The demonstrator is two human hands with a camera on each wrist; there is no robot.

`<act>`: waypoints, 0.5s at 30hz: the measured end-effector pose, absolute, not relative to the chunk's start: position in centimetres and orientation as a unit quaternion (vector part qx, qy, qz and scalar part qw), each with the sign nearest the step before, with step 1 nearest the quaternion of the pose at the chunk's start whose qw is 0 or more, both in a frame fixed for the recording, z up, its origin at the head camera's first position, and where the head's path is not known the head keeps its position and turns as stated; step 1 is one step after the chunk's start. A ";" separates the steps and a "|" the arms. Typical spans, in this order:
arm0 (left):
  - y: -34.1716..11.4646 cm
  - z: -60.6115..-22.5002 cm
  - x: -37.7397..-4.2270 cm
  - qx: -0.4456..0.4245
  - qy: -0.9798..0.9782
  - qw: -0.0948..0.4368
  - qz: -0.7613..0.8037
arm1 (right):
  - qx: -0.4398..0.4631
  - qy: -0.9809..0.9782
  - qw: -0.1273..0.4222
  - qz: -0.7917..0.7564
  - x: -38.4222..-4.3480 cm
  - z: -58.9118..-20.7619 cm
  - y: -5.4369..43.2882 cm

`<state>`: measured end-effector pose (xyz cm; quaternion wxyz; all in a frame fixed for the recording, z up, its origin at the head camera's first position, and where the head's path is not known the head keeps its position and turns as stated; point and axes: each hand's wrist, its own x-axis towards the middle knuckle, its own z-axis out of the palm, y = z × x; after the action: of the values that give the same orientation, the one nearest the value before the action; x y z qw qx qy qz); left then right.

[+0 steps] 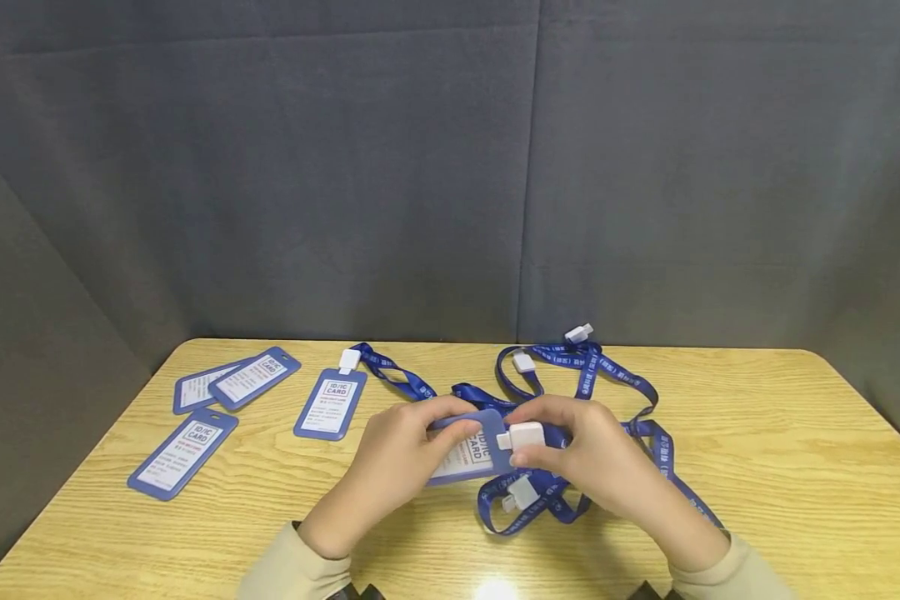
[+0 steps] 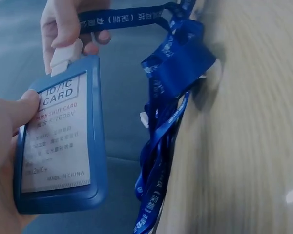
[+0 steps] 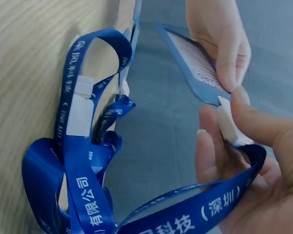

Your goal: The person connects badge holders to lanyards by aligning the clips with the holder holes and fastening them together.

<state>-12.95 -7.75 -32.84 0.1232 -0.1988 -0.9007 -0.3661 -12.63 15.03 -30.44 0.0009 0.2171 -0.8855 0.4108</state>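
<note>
Both hands meet over the table's middle. My left hand (image 1: 405, 446) grips a blue ID card holder (image 2: 95, 141) by its sides, thumb on its printed face. Between thumb and fingers, my right hand (image 1: 596, 446) pinches the white plastic clip (image 1: 527, 436) of a blue lanyard. The clip's narrow tab is at the slotted end of the card holder, overlapping its edge in the left wrist view. From the clip, the printed lanyard strap (image 3: 185, 222) runs under the right hand to a tangle of lanyards (image 3: 80, 168) on the table.
Three loose card holders (image 1: 182, 454) lie at the left, two overlapping. Nearer the middle, another card holder (image 1: 330, 406) lies with a white clip (image 1: 350, 359) and strap at its top. Loose lanyard clips (image 1: 522, 493) lie among the straps. A dark curtain (image 1: 420, 183) hangs behind the table.
</note>
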 end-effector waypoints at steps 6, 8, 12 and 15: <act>-9.0 -31.8 -13.3 -0.145 -0.860 0.106 -0.478 | 0.209 -0.880 -0.020 0.426 -12.9 -30.0 15.6; -9.5 -31.3 -13.4 -0.130 -0.838 0.102 -0.520 | 0.210 -0.871 -0.028 0.443 -13.2 -30.1 15.9; -10.6 -30.4 -13.7 -0.109 -0.795 0.113 -0.586 | 0.206 -0.859 -0.037 0.468 -13.7 -30.4 16.4; -11.4 -29.9 -13.9 -0.102 -0.770 0.134 -0.616 | 0.201 -0.859 -0.039 0.470 -14.0 -30.4 16.8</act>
<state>-13.91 -11.39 -29.90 0.1337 -0.1016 -0.7697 -0.6159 -13.99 16.80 -30.42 -0.0394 0.2007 -0.8588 0.4698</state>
